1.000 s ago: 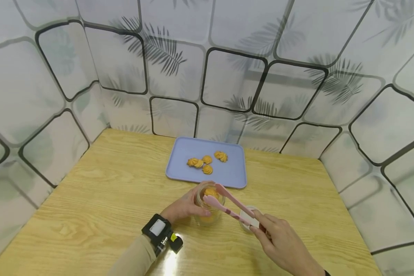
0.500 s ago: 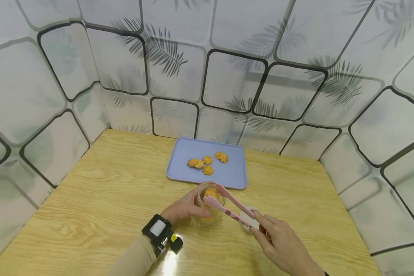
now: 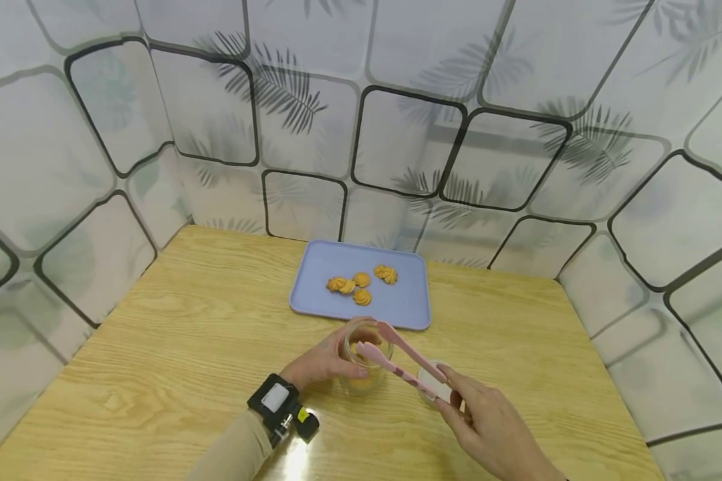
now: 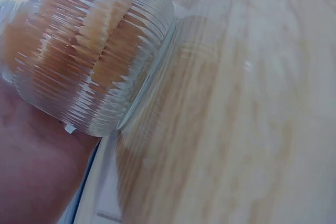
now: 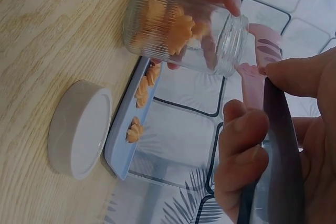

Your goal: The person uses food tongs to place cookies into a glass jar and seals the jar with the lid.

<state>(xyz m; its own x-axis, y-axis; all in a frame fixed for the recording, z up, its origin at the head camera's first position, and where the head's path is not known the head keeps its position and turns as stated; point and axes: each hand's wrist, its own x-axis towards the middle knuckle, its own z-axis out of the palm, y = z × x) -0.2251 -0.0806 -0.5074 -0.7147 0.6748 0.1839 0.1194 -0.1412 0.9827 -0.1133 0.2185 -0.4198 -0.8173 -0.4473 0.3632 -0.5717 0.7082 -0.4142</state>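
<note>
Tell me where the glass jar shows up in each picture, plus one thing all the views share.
Head: just below centre, the glass jar appears below the blue tray.
Left wrist: upper left, cut off by the picture's edge, ridged side showing.
Right wrist: upper middle, sideways in the picture, mouth toward the right.
Shared landmark: the left hand, holding it in all three.

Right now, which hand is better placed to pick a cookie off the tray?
Probably the right hand: it holds the tongs, spread open at the mouth of the jar, with the tray just beyond. The left hand is occupied gripping the jar.
</note>
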